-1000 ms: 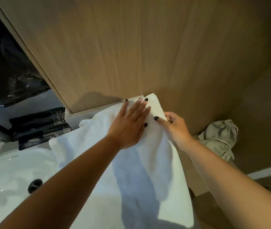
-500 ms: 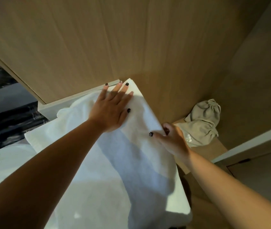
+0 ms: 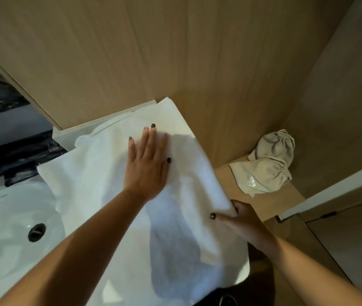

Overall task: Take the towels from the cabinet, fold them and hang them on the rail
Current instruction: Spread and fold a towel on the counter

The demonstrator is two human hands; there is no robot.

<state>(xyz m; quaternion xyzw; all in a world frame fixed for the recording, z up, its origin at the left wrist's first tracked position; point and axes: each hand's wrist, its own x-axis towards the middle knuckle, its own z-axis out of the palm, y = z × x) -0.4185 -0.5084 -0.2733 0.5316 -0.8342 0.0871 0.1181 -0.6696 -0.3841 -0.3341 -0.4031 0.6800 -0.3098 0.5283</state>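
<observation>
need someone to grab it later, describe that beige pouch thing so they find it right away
Follow the wood-panelled wall right to its corner, where a low wooden ledge sits. The crumpled beige drawstring cloth bag lies there, apart from the white towel.

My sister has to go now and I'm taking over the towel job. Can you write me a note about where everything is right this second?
Left hand: flat, fingers straight, pressing on the white towel.
Right hand: pinches the towel's right edge, thumb on top.
The towel lies spread on the counter beside the sink, its near end hanging over the front edge.
A beige cloth bag sits on the wooden shelf to the right; leave it.
Done: one towel is out and laid flat.
Left: finish folding, then hang it. The rail and the cabinet are not in view.
</observation>
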